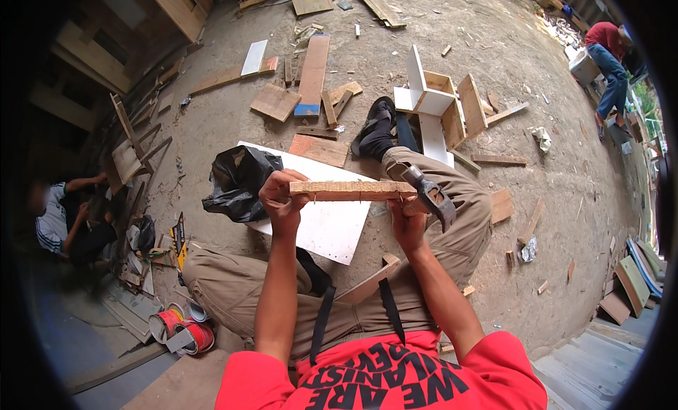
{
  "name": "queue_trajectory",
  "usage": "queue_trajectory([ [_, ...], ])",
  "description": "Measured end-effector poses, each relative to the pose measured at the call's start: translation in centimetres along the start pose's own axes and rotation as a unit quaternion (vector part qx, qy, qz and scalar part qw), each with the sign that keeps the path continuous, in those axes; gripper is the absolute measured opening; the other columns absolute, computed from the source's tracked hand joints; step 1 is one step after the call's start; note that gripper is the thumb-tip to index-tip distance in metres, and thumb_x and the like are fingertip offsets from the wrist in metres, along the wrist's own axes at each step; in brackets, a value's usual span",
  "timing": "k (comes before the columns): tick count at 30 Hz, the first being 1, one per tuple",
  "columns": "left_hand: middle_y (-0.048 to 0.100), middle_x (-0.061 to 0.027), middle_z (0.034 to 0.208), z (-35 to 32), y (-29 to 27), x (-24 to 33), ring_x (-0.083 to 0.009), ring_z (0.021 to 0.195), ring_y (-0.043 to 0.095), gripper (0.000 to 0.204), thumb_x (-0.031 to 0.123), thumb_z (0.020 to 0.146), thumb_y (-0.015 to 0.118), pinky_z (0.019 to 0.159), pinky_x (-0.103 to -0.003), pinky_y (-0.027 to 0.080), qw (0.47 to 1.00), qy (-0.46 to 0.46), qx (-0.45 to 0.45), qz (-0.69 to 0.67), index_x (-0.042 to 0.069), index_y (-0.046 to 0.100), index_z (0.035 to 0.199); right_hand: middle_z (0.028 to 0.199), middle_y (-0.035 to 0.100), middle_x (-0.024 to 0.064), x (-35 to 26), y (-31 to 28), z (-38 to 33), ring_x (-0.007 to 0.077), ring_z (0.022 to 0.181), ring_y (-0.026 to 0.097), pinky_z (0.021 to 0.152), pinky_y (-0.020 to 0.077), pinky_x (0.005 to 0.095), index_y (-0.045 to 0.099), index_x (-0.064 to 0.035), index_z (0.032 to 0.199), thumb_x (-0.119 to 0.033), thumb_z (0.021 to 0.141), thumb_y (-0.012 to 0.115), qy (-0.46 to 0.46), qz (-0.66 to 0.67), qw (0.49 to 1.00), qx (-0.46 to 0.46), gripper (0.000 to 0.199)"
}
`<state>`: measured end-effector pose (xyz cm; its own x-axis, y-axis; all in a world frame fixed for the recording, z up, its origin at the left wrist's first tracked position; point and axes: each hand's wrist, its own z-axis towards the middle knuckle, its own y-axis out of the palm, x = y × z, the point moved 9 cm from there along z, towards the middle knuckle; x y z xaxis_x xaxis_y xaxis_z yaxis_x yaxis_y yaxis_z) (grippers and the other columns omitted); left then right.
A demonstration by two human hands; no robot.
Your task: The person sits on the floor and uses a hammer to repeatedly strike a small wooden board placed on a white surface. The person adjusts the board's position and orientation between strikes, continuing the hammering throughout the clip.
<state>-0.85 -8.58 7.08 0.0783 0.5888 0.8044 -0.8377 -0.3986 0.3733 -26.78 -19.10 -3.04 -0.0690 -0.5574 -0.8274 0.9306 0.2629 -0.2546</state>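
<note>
A short wooden board (353, 191) is held up edge-on in front of me, above my lap. My left hand (282, 201) is closed round its left end. At the other end my right hand (408, 226) grips a claw hammer (434, 198), and its fingers also touch the board. Thin nail-like points stick out below the board's lower edge. Under the board lies a white panel (321, 230) with small holes along its near edge. A black plastic bag (242, 184) rests on the panel's left side, beside my left hand.
Scrap boards (311, 78) lie ahead on the dirt floor. A partly built white-and-wood box (438, 106) stands beyond my right knee. Red cans (194, 336) and a handsaw (179, 240) are at left. One person (70, 212) sits far left; another (609, 64) bends far right.
</note>
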Motion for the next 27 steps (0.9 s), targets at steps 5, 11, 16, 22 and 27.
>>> queue_trajectory([
  [5, 0.069, -0.0143, 0.088, 0.0, 2.0, 2.3, -0.0177, 0.081, 0.067, 0.038, 0.011, 0.069, 0.091, 0.071, -0.029, 0.055, 0.997, 0.044, -0.063, 0.009, 0.001, 0.061, 0.09, 0.103, 0.061, 0.0024, 0.6, 0.6, 0.1, 0.0056, 0.077, 0.052, 0.067, 0.0445, 0.0222, 0.055, 0.0003, 0.122, -0.001, 0.097, 0.062, 0.064, 0.102, 0.993, 0.012, 0.026],
  [11, 0.069, -0.0149, 0.089, 0.2, 2.3, 2.8, -0.0176, 0.082, 0.067, 0.038, 0.013, 0.07, 0.091, 0.071, -0.027, 0.054, 0.995, 0.059, -0.072, 0.045, 0.001, 0.061, 0.09, 0.096, 0.069, 0.0107, 1.6, 0.3, -0.3, 0.02, 0.088, 0.067, 0.079, 0.0519, 0.0295, 0.067, -0.0014, 0.115, -0.002, 0.088, 0.072, 0.103, -0.016, 0.995, -0.004, 0.027],
  [16, 0.067, -0.0152, 0.087, -0.3, 0.0, 1.2, -0.0158, 0.079, 0.064, 0.036, 0.015, 0.074, 0.089, 0.068, -0.025, 0.052, 0.999, 0.029, -0.005, 0.046, 0.001, 0.059, 0.09, 0.09, 0.063, 0.0061, -0.1, 0.8, 0.1, 0.0171, 0.08, 0.061, 0.076, 0.0509, 0.0305, 0.063, -0.0008, 0.112, 0.0, 0.091, 0.068, 0.006, 0.053, 0.998, 0.025, 0.022],
  [22, 0.067, -0.0148, 0.086, 0.6, 0.5, 2.5, -0.0175, 0.078, 0.066, 0.037, 0.017, 0.075, 0.089, 0.068, -0.027, 0.053, 0.996, 0.062, -0.026, 0.055, 0.0, 0.06, 0.09, 0.113, 0.063, 0.0109, 3.0, 2.2, -1.3, 0.0164, 0.104, 0.06, 0.09, 0.0493, 0.0309, 0.055, 0.005, 0.12, 0.006, 0.096, 0.06, 0.076, 0.121, 0.99, -0.005, 0.025],
  [27, 0.069, -0.0158, 0.085, 0.4, 1.1, 3.8, -0.0193, 0.079, 0.068, 0.038, 0.021, 0.074, 0.089, 0.069, -0.028, 0.054, 0.992, 0.099, -0.044, 0.067, 0.0, 0.061, 0.09, 0.114, 0.063, 0.0119, 0.9, 1.8, -0.8, 0.0185, 0.107, 0.061, 0.092, 0.0485, 0.031, 0.057, 0.0051, 0.119, 0.004, 0.097, 0.058, 0.007, -0.035, 0.999, -0.033, 0.022],
])
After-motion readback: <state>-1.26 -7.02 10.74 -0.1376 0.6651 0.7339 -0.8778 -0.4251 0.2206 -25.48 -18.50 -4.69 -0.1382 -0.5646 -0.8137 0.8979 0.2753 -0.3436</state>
